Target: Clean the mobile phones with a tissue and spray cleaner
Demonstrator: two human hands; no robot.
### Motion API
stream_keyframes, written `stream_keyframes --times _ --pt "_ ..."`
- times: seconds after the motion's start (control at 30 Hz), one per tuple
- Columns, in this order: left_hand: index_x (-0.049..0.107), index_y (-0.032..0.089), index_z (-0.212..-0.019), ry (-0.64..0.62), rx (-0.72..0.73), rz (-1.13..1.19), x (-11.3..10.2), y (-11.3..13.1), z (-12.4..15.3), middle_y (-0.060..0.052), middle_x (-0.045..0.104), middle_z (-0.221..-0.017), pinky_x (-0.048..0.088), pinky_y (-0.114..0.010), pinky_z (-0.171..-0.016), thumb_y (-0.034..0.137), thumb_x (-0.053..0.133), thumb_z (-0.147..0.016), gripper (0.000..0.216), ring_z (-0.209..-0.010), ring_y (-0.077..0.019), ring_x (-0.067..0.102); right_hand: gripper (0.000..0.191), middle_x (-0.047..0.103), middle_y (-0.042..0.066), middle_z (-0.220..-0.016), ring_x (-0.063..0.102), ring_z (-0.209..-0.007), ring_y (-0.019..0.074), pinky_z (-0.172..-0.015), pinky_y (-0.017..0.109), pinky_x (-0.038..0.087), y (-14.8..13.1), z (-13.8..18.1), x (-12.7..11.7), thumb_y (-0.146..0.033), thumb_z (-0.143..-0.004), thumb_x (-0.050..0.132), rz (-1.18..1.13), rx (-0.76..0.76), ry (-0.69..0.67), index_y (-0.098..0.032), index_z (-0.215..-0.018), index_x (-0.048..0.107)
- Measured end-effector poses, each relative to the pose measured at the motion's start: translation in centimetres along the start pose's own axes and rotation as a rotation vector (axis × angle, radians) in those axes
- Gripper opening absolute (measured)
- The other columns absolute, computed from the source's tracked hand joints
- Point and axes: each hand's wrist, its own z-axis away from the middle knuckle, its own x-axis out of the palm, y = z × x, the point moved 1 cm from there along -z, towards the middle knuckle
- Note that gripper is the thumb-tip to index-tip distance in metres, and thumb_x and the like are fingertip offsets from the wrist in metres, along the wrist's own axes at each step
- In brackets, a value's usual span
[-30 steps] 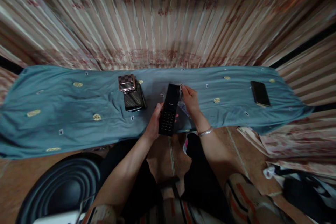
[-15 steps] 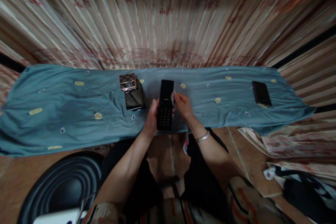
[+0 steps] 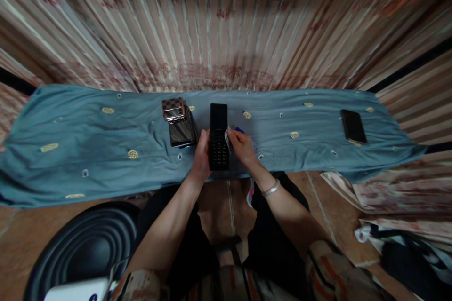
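An opened black flip phone (image 3: 219,137) is held upright over the cloth, its keypad half toward me. My left hand (image 3: 202,156) is closed around its left side, thumb along the edge. My right hand (image 3: 243,146) pinches a small white cloth or wipe (image 3: 228,138) against the phone's right edge, near the hinge. Part of the wipe is hidden by my fingers. Just beyond my right hand a bit of dark blue (image 3: 240,130) shows on the table; its kind is unclear.
A blue patterned cloth (image 3: 88,141) covers the narrow table. Left of my hands lie stacked dark flip phones (image 3: 182,132) with a checkered one (image 3: 173,109) on top. Another dark phone (image 3: 353,126) lies far right. A black round stool (image 3: 88,249) stands lower left; a curtain (image 3: 226,33) hangs behind.
The phone and both hands have shifted slightly left. My right hand has slid down along the phone's right edge with the wipe. The dark blue bit has come into view.
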Motion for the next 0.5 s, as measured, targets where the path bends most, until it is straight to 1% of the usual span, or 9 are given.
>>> stream_keyframes --times 0.13,0.23,0.33,0.5 --pt "0.071 0.017 -0.109 0.025 0.049 0.005 0.1 0.1 -0.1 -0.006 0.076 -0.101 0.055 -0.033 -0.090 0.049 0.043 -0.102 0.043 -0.102 -0.0226 0.072 0.056 0.038 -0.004 -0.056 0.038 -0.057 0.0133 -0.055 0.029 0.029 -0.3 0.5 0.1 -0.070 -0.091 0.040 0.068 -0.057 -0.030 -0.025 -0.059 0.041" --pt "0.070 0.017 -0.111 0.032 0.057 0.005 0.2 0.2 0.0 -0.006 0.076 -0.102 0.055 -0.033 -0.091 0.050 0.047 -0.101 0.042 -0.103 -0.0226 0.071 0.053 0.038 -0.003 -0.056 0.039 -0.056 0.0139 -0.056 0.031 0.029 -0.5 0.9 0.1 -0.065 -0.094 0.038 0.117 -0.085 -0.039 -0.025 -0.059 0.040" --pt "0.070 0.016 -0.111 0.034 0.051 0.004 0.2 0.3 0.0 -0.006 0.076 -0.102 0.055 -0.032 -0.091 0.049 0.046 -0.101 0.042 -0.103 -0.0220 0.071 0.050 0.040 -0.003 -0.056 0.039 -0.056 0.0143 -0.058 0.031 0.029 -0.7 1.2 0.0 -0.061 -0.095 0.038 0.161 -0.093 -0.039 -0.025 -0.061 0.041" --pt "0.069 0.018 -0.112 0.050 0.036 0.006 0.1 0.4 -0.1 -0.005 0.076 -0.098 0.056 -0.031 -0.086 0.050 0.044 -0.101 0.042 -0.099 -0.0209 0.072 0.052 0.041 -0.003 -0.055 0.039 -0.056 0.0146 -0.058 0.032 0.028 -1.2 1.7 -0.1 -0.063 -0.095 0.040 0.159 -0.084 -0.054 -0.025 -0.060 0.041"
